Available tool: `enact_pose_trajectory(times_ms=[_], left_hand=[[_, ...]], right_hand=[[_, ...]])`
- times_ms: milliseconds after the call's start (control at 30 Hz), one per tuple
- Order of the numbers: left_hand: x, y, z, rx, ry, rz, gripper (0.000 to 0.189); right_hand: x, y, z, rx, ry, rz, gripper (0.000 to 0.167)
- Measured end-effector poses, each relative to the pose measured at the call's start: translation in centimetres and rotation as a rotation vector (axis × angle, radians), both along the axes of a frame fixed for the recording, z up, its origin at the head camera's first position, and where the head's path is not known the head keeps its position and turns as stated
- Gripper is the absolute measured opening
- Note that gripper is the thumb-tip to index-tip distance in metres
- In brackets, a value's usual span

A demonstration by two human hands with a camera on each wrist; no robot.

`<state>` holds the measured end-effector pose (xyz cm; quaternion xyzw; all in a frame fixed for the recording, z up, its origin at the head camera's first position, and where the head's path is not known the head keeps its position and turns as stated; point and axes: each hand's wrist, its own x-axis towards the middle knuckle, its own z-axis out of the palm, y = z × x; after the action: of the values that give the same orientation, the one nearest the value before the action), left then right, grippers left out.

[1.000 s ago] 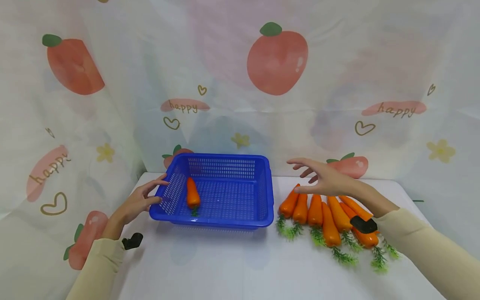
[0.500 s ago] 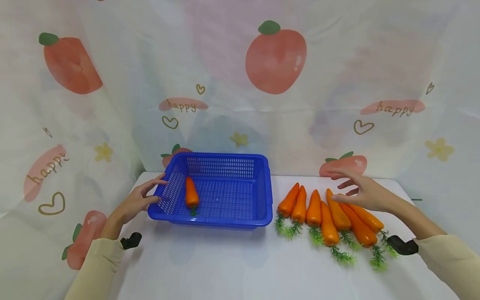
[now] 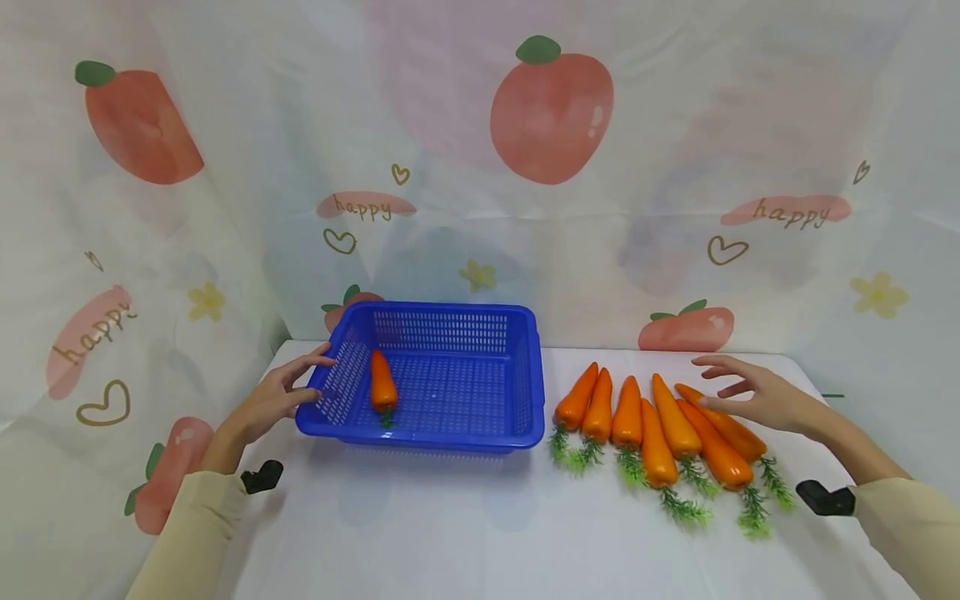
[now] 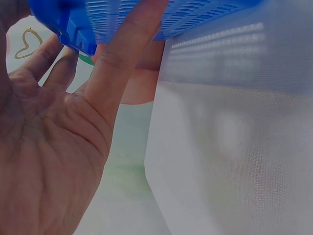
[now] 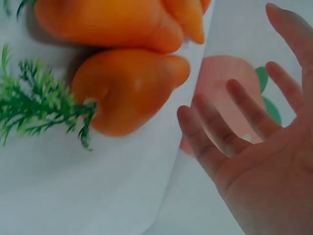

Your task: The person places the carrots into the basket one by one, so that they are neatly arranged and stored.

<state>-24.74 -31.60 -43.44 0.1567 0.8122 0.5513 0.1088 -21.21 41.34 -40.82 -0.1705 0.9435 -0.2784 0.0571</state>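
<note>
My left hand (image 3: pixel 273 400) rests at the left rim of a blue plastic basket (image 3: pixel 517 435), with thumb and fingertips right at the edge. In the left wrist view, its thumb (image 4: pixel 120 56) stretches straight across the basket's slotted outer wall. One carrot (image 3: pixel 383 383) with a green top lies inside, near the left side. My right hand (image 3: pixel 765 398) is over the far end of the rightmost carrot (image 3: pixel 727 425), its fingers spread and holding nothing. In the right wrist view, a gap shows between those fingers and the nearest carrot (image 5: pixel 128 90).
Several more carrots lie fanned out right of the basket, including a leftmost carrot (image 3: pixel 576 400), their leafy tops toward the front. A white table (image 3: pixel 480 533) bears everything. Behind it hangs a fruit-printed cloth (image 3: pixel 442 108), close to the basket's back rim.
My right hand has moved right and down, from over the left carrots to the rightmost one, uncovering the others. The left hand has stayed at the basket rim.
</note>
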Motion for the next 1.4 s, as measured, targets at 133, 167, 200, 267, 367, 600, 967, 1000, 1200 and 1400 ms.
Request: enact_pose_trajectory(times_ms=[133, 167, 200, 267, 367, 600, 967, 1000, 1200, 1400], left_hand=[[-0.1, 0.0, 0.0, -0.008, 0.005, -0.001, 0.054], [-0.1, 0.0, 0.0, -0.009, 0.005, 0.000, 0.053], [-0.1, 0.0, 0.0, -0.010, 0.003, 0.001, 0.053], [-0.1, 0.0, 0.0, -0.009, -0.001, 0.002, 0.054], [-0.1, 0.0, 0.0, -0.007, -0.007, 0.003, 0.054], [-0.2, 0.0, 0.0, -0.003, -0.009, -0.003, 0.054], [0.0, -0.2, 0.0, 0.013, -0.017, -0.003, 0.054], [0.0, -0.2, 0.0, 0.013, -0.017, -0.004, 0.054], [0.1, -0.1, 0.0, 0.003, -0.012, -0.002, 0.055], [0.1, 0.0, 0.0, 0.000, -0.009, 0.002, 0.055]], right_hand=[[-0.5, 1.1, -0.9, -0.014, -0.136, 0.040, 0.064], [-0.7, 1.4, -1.0, -0.020, -0.183, 0.049, 0.064], [-0.8, 1.7, -1.1, -0.029, -0.232, 0.051, 0.064], [-1.1, 2.0, -1.2, -0.041, -0.334, 0.039, 0.065], [-1.4, 2.4, -1.2, -0.041, -0.453, 0.014, 0.066], [-1.6, 2.6, -0.7, -0.032, -0.554, -0.024, 0.068], [-1.5, 2.6, -1.2, -0.038, -0.556, -0.038, 0.073], [-1.4, 2.6, -1.3, -0.041, -0.554, -0.039, 0.073], [-1.4, 2.8, -1.5, -0.043, -0.537, -0.038, 0.072], [-1.5, 2.8, -1.7, -0.036, -0.529, -0.053, 0.072]])
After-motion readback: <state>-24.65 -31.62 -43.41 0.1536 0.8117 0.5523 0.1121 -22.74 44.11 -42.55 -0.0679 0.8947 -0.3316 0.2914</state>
